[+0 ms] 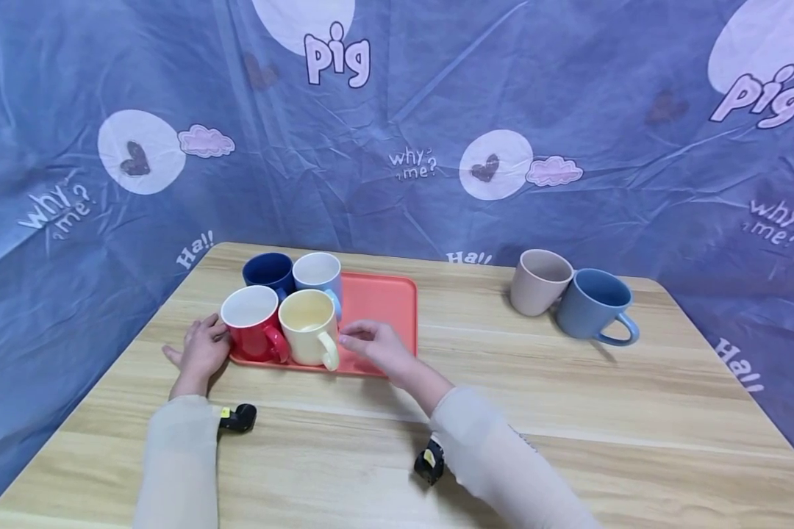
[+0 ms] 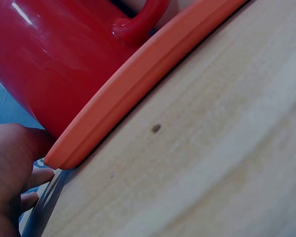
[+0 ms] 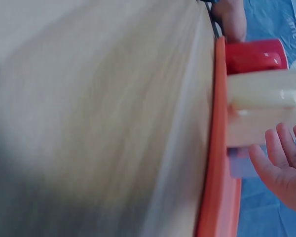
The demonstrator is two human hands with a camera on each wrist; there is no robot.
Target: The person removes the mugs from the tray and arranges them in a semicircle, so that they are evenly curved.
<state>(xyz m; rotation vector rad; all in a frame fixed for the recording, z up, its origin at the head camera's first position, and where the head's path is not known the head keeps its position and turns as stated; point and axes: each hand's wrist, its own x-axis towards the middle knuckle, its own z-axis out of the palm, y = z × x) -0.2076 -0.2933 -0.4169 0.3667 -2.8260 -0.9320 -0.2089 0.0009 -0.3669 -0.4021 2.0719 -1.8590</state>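
Note:
A red mug [image 1: 248, 334] and a cream mug [image 1: 307, 330] stand side by side along the front of a coral-red tray [image 1: 387, 294]. Behind them on the tray are a dark blue mug [image 1: 268, 272] and a light blue mug [image 1: 317, 273] with a white inside. My left hand [image 1: 205, 347] rests at the tray's left edge, beside the red mug, its fingers loosely spread and its thumb side at the tray corner [image 2: 64, 160]. To the right of the cream mug, close to its handle, is my right hand [image 1: 380, 345], fingers apart and holding nothing.
Toward the back right of the wooden table [image 1: 503, 382], a greyish-pink cup [image 1: 539, 283] stands against a blue-grey mug [image 1: 592, 305] whose handle points right. A printed blue cloth [image 1: 403, 110] hangs behind and beside the table.

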